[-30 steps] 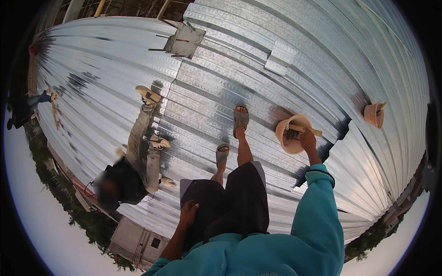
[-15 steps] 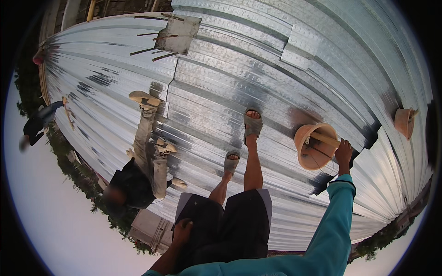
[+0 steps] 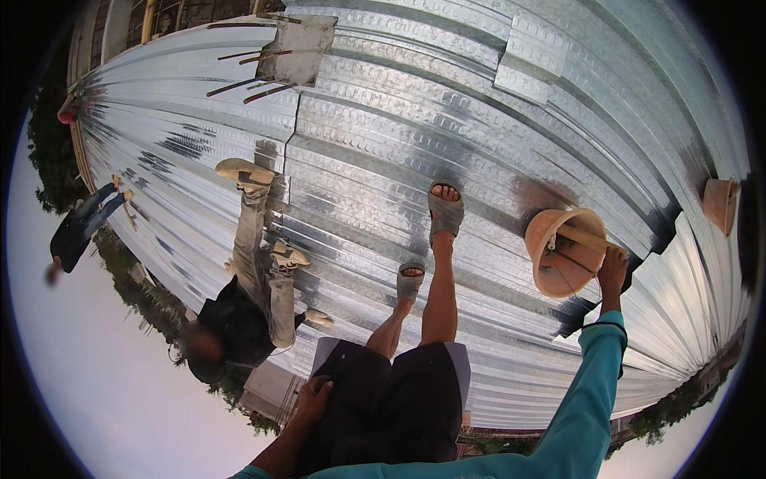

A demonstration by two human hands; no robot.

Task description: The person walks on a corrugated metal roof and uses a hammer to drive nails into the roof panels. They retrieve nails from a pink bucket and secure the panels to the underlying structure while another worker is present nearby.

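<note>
My right hand (image 3: 612,270) is closed around the end of a wooden bar (image 3: 582,239) set across the mouth of an orange-tan bucket (image 3: 541,230). The bucket tilts with its mouth toward me, and some dark thin items and a small pale piece show inside. A thin wire loops below its rim. My left hand (image 3: 312,401) rests on the thigh of my dark shorts (image 3: 375,399), fingers curled; whatever they may hold is hidden. My sandalled feet stand apart on ridged metal decking (image 3: 359,199).
A person (image 3: 231,327) in grey trousers and boots stands close on my left; another person (image 3: 84,227) is farther left. A concrete stub (image 3: 297,52) with protruding rusty rebar rises ahead. A second orange bucket (image 3: 720,206) sits far right. A stepped, dark sheet edge (image 3: 666,231) lies beyond the bucket.
The view has shifted slightly, and the bucket and my right hand appear a little farther right. My right hand keeps its grip; my left hand stays on my thigh. The farther person has shifted posture.
</note>
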